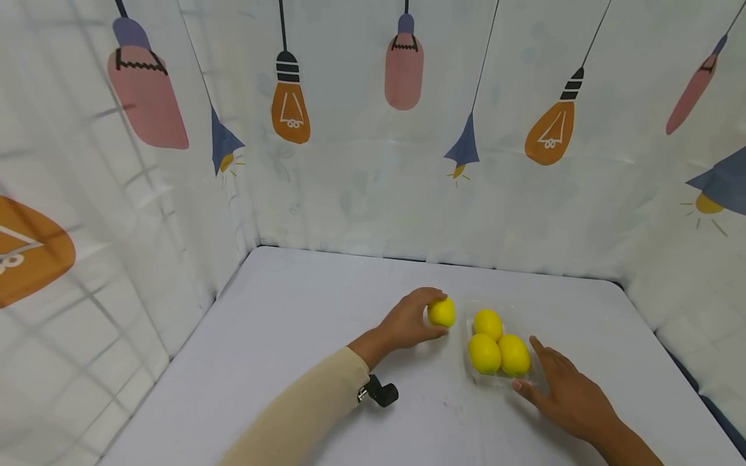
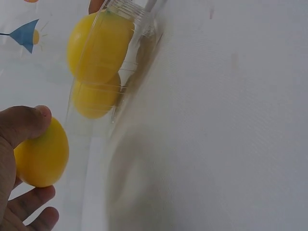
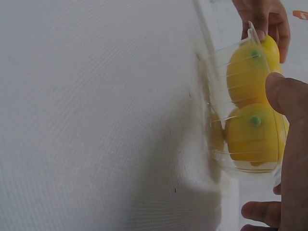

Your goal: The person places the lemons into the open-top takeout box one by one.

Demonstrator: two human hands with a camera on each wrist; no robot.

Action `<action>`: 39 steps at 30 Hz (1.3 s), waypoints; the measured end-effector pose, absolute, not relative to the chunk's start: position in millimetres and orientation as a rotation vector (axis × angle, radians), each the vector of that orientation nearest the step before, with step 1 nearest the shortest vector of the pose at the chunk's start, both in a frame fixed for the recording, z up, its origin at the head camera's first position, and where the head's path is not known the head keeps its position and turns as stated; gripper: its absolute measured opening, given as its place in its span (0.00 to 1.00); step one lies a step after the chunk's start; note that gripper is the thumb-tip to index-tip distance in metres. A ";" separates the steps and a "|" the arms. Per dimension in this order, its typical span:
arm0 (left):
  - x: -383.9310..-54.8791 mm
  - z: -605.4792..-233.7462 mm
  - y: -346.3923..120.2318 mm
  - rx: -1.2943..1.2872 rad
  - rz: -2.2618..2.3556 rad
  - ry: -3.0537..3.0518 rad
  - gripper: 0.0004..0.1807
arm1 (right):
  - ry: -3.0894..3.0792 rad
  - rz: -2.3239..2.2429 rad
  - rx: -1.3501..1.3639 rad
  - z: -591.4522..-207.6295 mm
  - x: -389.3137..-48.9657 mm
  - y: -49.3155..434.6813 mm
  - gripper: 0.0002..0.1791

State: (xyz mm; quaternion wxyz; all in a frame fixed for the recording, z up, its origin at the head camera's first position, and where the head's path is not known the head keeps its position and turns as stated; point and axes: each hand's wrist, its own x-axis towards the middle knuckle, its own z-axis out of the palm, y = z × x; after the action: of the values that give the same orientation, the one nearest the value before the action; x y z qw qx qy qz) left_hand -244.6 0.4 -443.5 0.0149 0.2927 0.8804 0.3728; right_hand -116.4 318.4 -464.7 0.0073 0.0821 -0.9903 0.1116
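Note:
A yellow lemon [image 1: 441, 312] is pinched between the thumb and fingers of my left hand [image 1: 412, 318], just left of a clear plastic box [image 1: 498, 380]. Three more lemons [image 1: 485, 354] sit together inside that box. On the box's right side is my right hand [image 1: 571, 395], its thumb and fingers spread apart and loosely extended. Whether its fingertips touch the box wall I cannot tell. In the left wrist view the held lemon [image 2: 44, 154] hangs beside the box. Green tips show on the boxed lemons [image 3: 255, 134] in the right wrist view.
The box rests on a white-covered table [image 1: 280, 304]. Behind it and along the left hang white curtains [image 1: 361, 181] printed with lamps and bulbs. A small black device [image 1: 381, 392] is strapped at the left sleeve's cuff.

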 end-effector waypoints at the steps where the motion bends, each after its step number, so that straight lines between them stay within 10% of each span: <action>1: -244.6 -443.1 2.5 0.909 1.157 2.738 0.36 | -3.098 0.351 0.254 -464.6 -116.2 318.3 0.58; 39: -246.7 -432.1 45.9 0.939 1.180 2.722 0.36 | -3.097 0.376 0.250 -466.8 -116.3 319.4 0.58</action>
State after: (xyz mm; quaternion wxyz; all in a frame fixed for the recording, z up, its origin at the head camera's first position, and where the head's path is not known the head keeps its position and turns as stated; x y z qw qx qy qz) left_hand -246.7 45.9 -432.1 0.0149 0.3018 0.8746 0.3791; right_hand -116.3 319.4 -466.8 0.0059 0.0800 -0.9895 0.1201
